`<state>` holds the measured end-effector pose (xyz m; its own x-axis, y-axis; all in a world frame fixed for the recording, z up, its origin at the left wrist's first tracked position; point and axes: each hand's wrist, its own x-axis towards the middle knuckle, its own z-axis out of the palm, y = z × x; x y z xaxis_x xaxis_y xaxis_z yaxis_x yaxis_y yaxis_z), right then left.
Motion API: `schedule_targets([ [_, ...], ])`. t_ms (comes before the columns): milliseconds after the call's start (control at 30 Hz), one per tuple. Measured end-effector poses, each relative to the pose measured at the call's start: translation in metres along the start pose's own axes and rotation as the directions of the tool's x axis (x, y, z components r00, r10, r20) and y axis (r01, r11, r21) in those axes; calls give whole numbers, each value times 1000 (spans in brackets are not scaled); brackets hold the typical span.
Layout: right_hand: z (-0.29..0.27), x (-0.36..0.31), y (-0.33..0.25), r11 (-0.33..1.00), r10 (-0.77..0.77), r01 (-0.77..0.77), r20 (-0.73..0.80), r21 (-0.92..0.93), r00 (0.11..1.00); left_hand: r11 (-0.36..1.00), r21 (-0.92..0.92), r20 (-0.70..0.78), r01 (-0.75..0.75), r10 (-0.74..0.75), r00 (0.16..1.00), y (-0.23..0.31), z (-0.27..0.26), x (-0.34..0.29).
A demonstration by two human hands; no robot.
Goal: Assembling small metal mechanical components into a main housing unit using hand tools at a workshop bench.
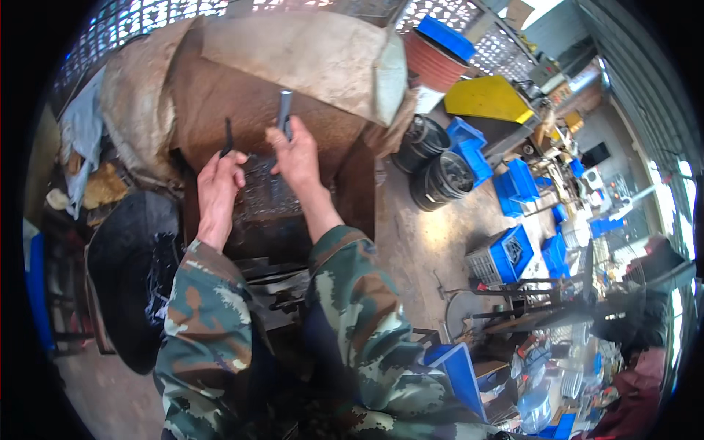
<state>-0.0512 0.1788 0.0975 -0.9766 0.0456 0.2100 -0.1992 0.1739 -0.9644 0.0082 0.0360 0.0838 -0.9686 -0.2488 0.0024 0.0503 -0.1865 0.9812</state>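
Note:
My left hand is closed on a thin dark rod-like piece that points up from its fingertips; its exact kind is unclear. In my right hand a grey metal bar or tube stands nearly upright, its far end sticking out past the thumb. Both hands hover side by side, apart, over a rusty brown box-like bench. Small shiny metal bits lie in it between and below the hands. A worn pale sheet drapes over the bench's far side.
To the right stand two black buckets, with several blue bins and a blue-and-grey crate beyond. A yellow panel is at the far right. Close on the left is a large black curved piece.

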Motion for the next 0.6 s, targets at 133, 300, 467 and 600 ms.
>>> schedule_targets([
  [133,-9,7,9,1000,4,-4,13,0,1000,999,-50,-10,-19,19,1000,0,0,5],
  [300,-6,8,8,1000,16,-15,28,-12,999,997,-56,-50,-45,42,998,11,-7,1],
  [467,-1,8,8,1000,2,0,61,-29,998,999,-18,-54,-36,35,998,12,-16,1],
  [600,-1,8,7,1000,2,0,57,-26,998,999,-42,-69,4,-7,998,23,-15,-5],
])
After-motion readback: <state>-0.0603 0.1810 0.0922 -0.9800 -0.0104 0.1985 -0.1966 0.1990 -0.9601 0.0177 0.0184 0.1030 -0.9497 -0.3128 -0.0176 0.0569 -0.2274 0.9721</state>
